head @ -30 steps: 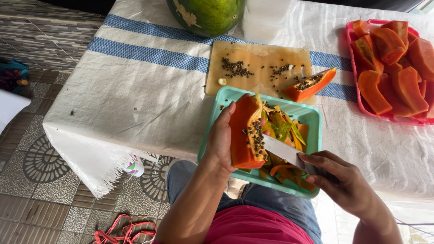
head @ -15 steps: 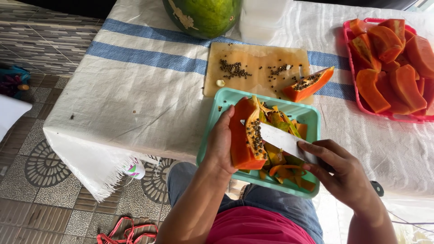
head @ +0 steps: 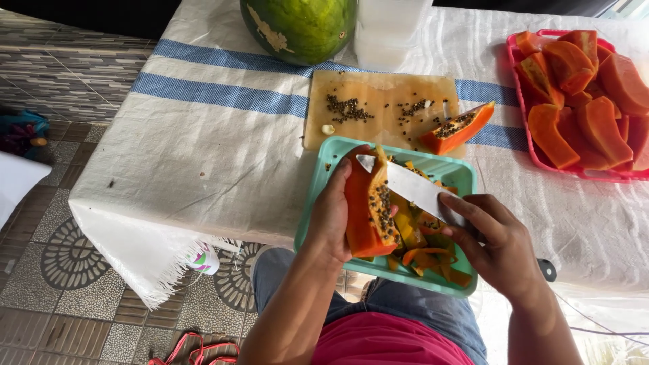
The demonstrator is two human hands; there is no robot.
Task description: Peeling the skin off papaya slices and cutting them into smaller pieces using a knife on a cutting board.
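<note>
My left hand (head: 329, 217) grips a long orange papaya wedge (head: 364, 211) with black seeds, upright over a mint-green tray (head: 316, 190). My right hand (head: 499, 242) holds a knife (head: 414, 188) whose pale blade lies across the top of the wedge, tip near its upper end. Yellow, green and orange peelings (head: 426, 253) fill the tray under both hands. The knife handle is hidden in my right fist.
A wooden cutting board (head: 368, 111) with scattered seeds and another seeded papaya wedge (head: 458, 128) lies beyond the tray. A red basket (head: 534, 152) of peeled papaya pieces sits at right. A whole green papaya (head: 299, 27) and white containers (head: 387, 30) stand at the back. The table edge drops off left.
The knife blade has slid up along the papaya wedge, from its lower part to its upper end. My left hand keeps its hold on the wedge.
</note>
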